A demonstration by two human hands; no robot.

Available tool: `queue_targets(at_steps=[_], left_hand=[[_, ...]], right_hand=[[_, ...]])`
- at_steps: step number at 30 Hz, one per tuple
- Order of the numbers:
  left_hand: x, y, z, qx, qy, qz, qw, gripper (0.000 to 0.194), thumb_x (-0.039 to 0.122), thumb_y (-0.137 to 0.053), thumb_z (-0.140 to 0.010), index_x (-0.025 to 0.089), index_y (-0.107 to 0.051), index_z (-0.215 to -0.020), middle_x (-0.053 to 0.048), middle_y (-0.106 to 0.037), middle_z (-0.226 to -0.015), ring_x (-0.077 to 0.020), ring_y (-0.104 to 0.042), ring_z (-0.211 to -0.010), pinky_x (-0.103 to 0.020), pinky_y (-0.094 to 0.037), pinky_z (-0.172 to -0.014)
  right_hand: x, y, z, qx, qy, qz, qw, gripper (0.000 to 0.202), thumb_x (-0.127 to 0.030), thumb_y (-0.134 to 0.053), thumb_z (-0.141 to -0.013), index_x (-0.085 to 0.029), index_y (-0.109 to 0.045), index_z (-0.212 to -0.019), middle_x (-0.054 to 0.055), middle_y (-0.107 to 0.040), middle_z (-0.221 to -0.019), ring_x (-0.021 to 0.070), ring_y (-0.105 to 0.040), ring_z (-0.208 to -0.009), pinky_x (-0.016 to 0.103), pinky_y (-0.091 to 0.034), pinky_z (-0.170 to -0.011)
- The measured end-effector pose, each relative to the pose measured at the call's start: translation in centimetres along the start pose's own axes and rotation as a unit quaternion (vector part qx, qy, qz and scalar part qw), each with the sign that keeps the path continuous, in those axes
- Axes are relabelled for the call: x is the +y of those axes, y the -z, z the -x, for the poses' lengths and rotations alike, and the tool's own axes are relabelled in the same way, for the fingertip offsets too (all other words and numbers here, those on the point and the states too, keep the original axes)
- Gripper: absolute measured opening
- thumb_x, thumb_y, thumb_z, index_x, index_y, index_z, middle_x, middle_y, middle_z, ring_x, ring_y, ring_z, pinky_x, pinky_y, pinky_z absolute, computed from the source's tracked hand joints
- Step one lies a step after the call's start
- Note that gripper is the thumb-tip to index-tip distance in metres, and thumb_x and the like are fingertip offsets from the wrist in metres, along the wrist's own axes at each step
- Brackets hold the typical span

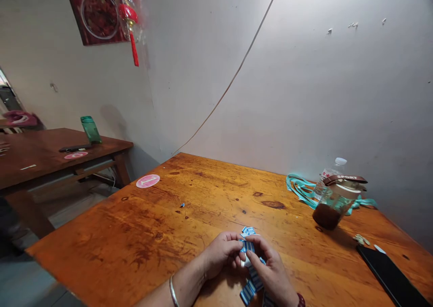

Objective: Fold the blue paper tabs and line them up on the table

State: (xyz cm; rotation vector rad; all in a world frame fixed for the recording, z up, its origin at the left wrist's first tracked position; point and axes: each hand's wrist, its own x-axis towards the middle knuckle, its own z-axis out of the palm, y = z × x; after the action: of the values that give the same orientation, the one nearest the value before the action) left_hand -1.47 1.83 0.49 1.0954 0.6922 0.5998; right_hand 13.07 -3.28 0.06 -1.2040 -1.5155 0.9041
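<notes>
Both hands meet over the near part of the wooden table, around a blue-and-white striped strip that is bent or folded. My left hand pinches it from the left, thumb and forefinger together. From the other side, my right hand grips the same strip with thumb and fingers. One striped end sticks up beyond the fingertips, and more of the strip hangs below, partly under my right palm. Something small and white shows between the fingers; its kind is unclear. A tiny blue scrap lies farther off on the table.
At right on the wooden table stand a tumbler with dark liquid and a clear plastic bottle, beside a turquoise strap. A black phone-like slab lies near small pale pieces. A pink round sticker marks the left edge.
</notes>
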Motion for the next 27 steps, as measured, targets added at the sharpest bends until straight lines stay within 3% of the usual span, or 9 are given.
queue_targets(at_steps=[9,12,15,17,19,21,24,27], left_hand=[[-0.2,-0.2,-0.2,0.052,-0.042,-0.038,0.997,0.03,0.04,-0.057,-0.069,0.012,-0.055,-0.079,-0.001,-0.058,-0.06,-0.0059,-0.049,-0.045,-0.017,-0.035,-0.046],[-0.2,-0.3,0.0,0.039,-0.03,-0.018,0.999,0.036,0.046,-0.054,-0.071,0.012,-0.055,-0.079,-0.004,-0.06,-0.065,-0.007,-0.052,-0.048,-0.018,-0.037,-0.047],[0.1,-0.5,0.2,0.022,-0.019,-0.032,0.999,0.039,0.049,-0.055,-0.069,0.011,-0.055,-0.078,-0.004,-0.06,-0.066,-0.0085,-0.053,-0.05,-0.019,-0.038,-0.048],[0.5,-0.4,0.2,0.047,-0.035,-0.055,0.997,0.037,0.047,-0.059,-0.066,0.012,-0.055,-0.076,-0.003,-0.06,-0.063,-0.0086,-0.053,-0.049,-0.019,-0.037,-0.048],[1.0,0.1,0.1,0.103,-0.07,-0.059,0.99,0.036,0.047,-0.059,-0.066,0.012,-0.056,-0.076,-0.002,-0.059,-0.062,-0.0081,-0.051,-0.048,-0.018,-0.036,-0.047],[1.3,0.7,-0.1,0.158,-0.105,-0.047,0.981,0.036,0.047,-0.057,-0.068,0.012,-0.055,-0.076,-0.002,-0.059,-0.063,-0.0078,-0.051,-0.05,-0.018,-0.035,-0.047],[1.2,1.5,-0.6,0.194,-0.115,-0.019,0.974,0.035,0.046,-0.057,-0.068,0.013,-0.053,-0.075,-0.001,-0.058,-0.062,-0.0066,-0.049,-0.048,-0.017,-0.034,-0.046],[0.7,1.7,-1.0,0.188,-0.093,0.005,0.978,0.033,0.045,-0.058,-0.068,0.013,-0.051,-0.076,0.0,-0.058,-0.062,-0.0055,-0.047,-0.046,-0.016,-0.031,-0.044]], right_hand=[[0.3,-0.5,0.0,0.05,-0.024,-0.075,0.996,0.023,-0.038,-0.052,-0.077,-0.02,-0.056,-0.091,0.001,-0.06,-0.076,0.015,-0.056,-0.07,0.025,-0.045,-0.065],[0.0,-0.4,0.0,0.049,-0.025,-0.077,0.996,0.021,-0.037,-0.049,-0.08,-0.018,-0.056,-0.076,0.001,-0.058,-0.07,0.0142,-0.055,-0.066,0.023,-0.044,-0.062],[-0.2,0.0,-0.1,0.038,-0.019,-0.05,0.998,0.023,-0.037,-0.048,-0.08,-0.018,-0.058,-0.074,0.001,-0.058,-0.067,0.0145,-0.055,-0.064,0.024,-0.044,-0.06],[0.0,0.5,-0.3,0.041,-0.007,-0.005,0.999,0.024,-0.038,-0.046,-0.081,-0.018,-0.06,-0.082,0.003,-0.062,-0.075,0.0166,-0.058,-0.071,0.026,-0.046,-0.066],[0.7,1.2,-0.7,0.06,0.008,0.069,0.996,0.028,-0.038,-0.045,-0.081,-0.02,-0.059,-0.098,0.007,-0.063,-0.096,0.0202,-0.057,-0.089,0.032,-0.044,-0.078],[1.7,1.8,-1.1,0.067,0.021,0.17,0.983,0.037,-0.039,-0.047,-0.079,-0.022,-0.055,-0.111,0.01,-0.055,-0.117,0.0243,-0.047,-0.109,0.041,-0.035,-0.092],[2.6,1.9,-1.3,-0.016,0.01,0.288,0.958,0.043,-0.041,-0.045,-0.08,-0.027,-0.046,-0.121,0.009,-0.041,-0.132,0.0278,-0.029,-0.125,0.053,-0.017,-0.099],[1.7,1.3,-0.7,-0.109,0.033,0.32,0.94,0.037,-0.038,-0.042,-0.082,-0.031,-0.048,-0.118,0.006,-0.042,-0.132,0.0269,-0.03,-0.124,0.052,-0.016,-0.099]])
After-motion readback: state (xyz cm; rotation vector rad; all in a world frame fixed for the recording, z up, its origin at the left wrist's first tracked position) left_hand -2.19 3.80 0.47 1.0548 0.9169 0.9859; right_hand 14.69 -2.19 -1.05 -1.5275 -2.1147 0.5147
